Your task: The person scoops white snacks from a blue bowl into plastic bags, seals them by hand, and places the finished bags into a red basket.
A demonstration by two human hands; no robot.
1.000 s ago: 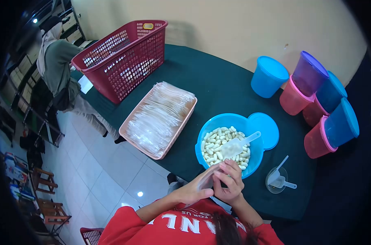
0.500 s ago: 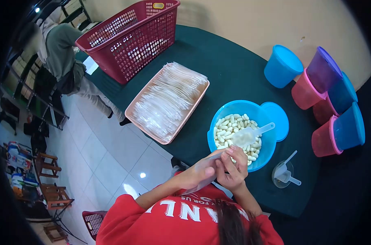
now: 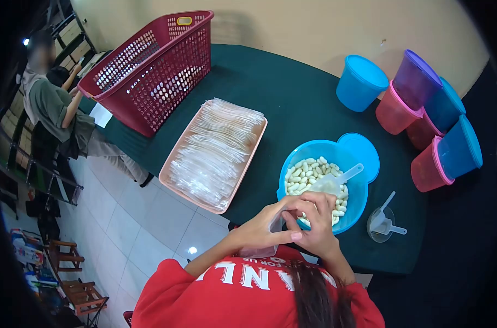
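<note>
A clear plastic bag [image 3: 259,252] hangs in front of my red shirt, gripped by my left hand [image 3: 262,227] with the thumb stretched across it. My right hand [image 3: 316,221] has its fingers curled at the bag's upper edge, where the mouth is parted. Just beyond both hands stands a blue tub [image 3: 359,205] of white, capsule-shaped pieces [image 3: 303,176]. A translucent scoop [image 3: 328,185] rests on these pieces, its handle pointing up to the right. My right fingers overlap the tub's near side in view.
Left of the tub, a pink tray [image 3: 169,167] holds stacked plastic bags [image 3: 215,147]. A maroon basket [image 3: 155,82] stands behind it. Lidded containers [image 3: 418,117] line the right, near a blue lid [image 3: 363,156] and a cup with small scoops [image 3: 381,224]. Another person [image 3: 57,109] stands at far left.
The bag's mouth has been spread apart between my hands, which were pressed closer together before. My view has shifted slightly. The person at left has raised their forearms into view.
</note>
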